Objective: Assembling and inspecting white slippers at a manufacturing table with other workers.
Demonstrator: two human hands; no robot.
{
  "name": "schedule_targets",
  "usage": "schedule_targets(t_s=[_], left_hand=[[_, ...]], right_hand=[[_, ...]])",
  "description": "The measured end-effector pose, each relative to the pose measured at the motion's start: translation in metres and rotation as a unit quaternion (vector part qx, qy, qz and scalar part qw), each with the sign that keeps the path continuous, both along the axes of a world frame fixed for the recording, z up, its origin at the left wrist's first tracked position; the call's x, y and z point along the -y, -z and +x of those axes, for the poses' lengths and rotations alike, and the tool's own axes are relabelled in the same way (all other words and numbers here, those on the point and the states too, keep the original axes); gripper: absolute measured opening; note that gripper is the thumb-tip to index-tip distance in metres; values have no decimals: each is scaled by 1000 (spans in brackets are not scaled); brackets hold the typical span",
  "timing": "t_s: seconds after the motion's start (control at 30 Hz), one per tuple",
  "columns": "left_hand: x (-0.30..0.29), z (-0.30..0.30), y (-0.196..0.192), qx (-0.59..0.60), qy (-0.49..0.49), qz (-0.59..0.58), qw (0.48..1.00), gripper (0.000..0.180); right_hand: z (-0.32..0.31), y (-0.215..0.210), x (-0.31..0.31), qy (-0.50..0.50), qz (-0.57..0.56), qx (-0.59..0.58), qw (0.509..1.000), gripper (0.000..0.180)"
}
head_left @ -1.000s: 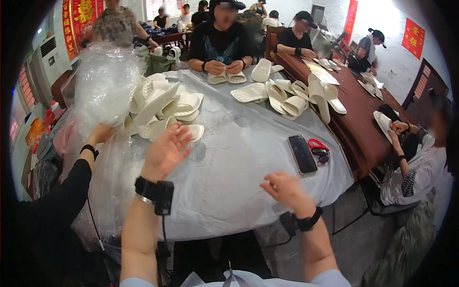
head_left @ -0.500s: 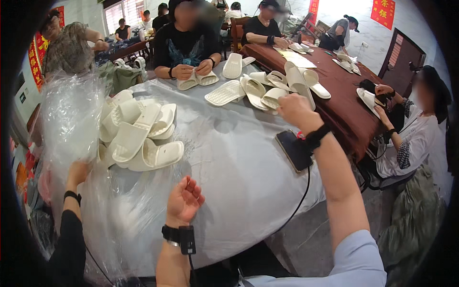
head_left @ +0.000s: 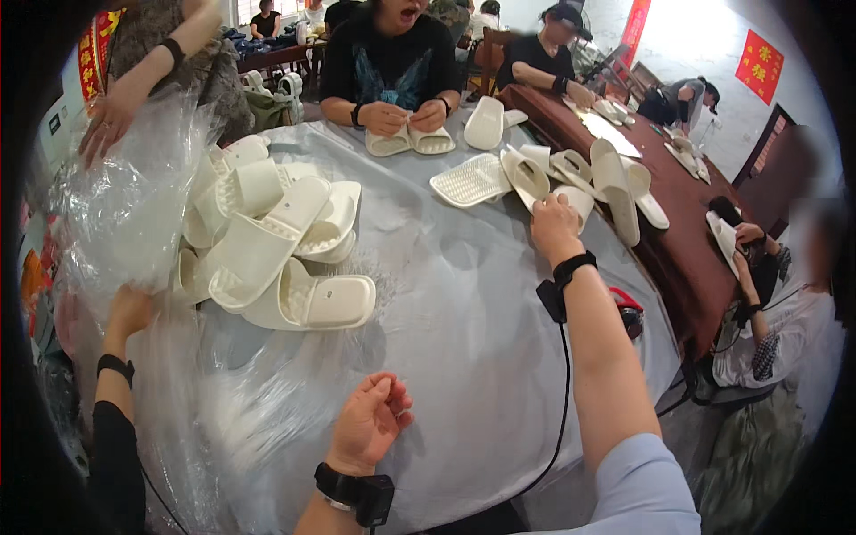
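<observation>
My right hand [head_left: 555, 227] reaches to the far middle of the table, its fingers closed at the near end of an off-white slipper [head_left: 524, 176]; the exact grip is partly hidden by the hand. Beside it another slipper [head_left: 575, 203] lies close to my knuckles, and a textured slipper [head_left: 468, 180] rests sole up at the left. My left hand [head_left: 367, 423] hovers palm up over the near table, fingers loosely curled and holding nothing. Left of centre, a heap of off-white slippers [head_left: 267, 214] lies beyond my left hand.
Clear plastic film [head_left: 125, 223] rises at the left, with other people's hands on it. Opposite, a person holds a pair of slippers [head_left: 410, 141]. More slippers lean near the brown-covered table [head_left: 695, 241]. A dark object with red [head_left: 629, 316] sits beside my right forearm.
My view has shifted, so the scene sits differently. My right hand has moved onto a slipper at the group's near side. Another person's arm now reaches onto the film at the left.
</observation>
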State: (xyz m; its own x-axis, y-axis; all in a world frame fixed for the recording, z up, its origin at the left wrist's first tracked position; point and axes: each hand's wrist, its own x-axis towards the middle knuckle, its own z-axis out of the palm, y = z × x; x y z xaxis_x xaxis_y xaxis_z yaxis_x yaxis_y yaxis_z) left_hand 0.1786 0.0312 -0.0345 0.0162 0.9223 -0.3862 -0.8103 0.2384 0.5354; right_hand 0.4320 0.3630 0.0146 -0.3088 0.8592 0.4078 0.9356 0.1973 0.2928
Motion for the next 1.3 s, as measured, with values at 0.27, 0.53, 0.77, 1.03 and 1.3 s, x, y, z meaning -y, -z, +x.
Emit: schedule_targets(t_s=[0.27,0.53,0.77,1.03,1.3], left_hand=[[1,4,5,-14,10,42,999,10],[-6,4,-3,-55,53,66,995,47],[13,28,-19,-217,-34,188,957,93],[33,53,-46,-194,-83,215,953,46],[62,42,-6,-296,-89,114,944,43]], right_hand=[[-1,-71,38,-172,166,-126,963,13],[8,-170,166,-337,245,-188,890,15],[23,-197,272,-412,234,-232,849,21],[50,-158,323,-424,167,-262,850,26],[49,-17,336,-426,17,-169,889,41]])
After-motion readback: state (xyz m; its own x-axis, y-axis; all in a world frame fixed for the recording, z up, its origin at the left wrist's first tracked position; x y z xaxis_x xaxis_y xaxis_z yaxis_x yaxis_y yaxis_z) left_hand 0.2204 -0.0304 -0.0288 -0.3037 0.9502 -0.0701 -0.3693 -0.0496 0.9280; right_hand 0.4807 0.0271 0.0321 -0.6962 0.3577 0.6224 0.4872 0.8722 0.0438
